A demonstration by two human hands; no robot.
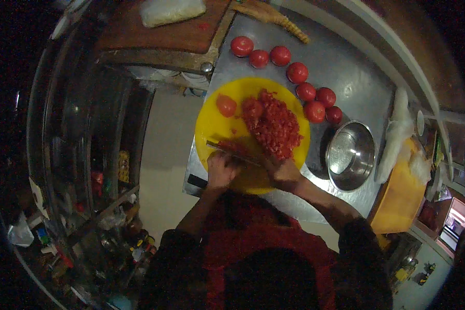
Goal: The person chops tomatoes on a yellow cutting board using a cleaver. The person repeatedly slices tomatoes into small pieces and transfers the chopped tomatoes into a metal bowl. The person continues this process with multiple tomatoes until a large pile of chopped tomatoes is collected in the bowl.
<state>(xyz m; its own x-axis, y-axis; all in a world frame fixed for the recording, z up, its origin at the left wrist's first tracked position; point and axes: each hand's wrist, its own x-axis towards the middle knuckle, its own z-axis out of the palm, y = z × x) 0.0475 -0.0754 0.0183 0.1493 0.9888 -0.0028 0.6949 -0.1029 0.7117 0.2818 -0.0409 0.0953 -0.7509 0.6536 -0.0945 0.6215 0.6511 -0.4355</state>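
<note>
A round yellow cutting board [211,130] lies at the near edge of the metal table. My right hand [286,174] grips a kitchen knife [217,146] whose blade points left across the board; the handle is covered by my fingers. Close behind the blade, my left hand [221,169] has curled fingers, and whether anything is under them is hidden. Chopped red tomato [234,148] lies along the blade's far side. Beyond it rises a pile of diced tomato [279,128], with a larger tomato piece [252,107] at its upper left. Another tomato piece [226,105] rests apart at the board's left.
Several whole tomatoes [297,73] curve around the board's far right side on the metal table [356,89]. A steel bowl [350,155] stands to the right, near a yellow container [399,190]. At the far left, a brown board [166,38] bears a white wrapped bundle [173,11].
</note>
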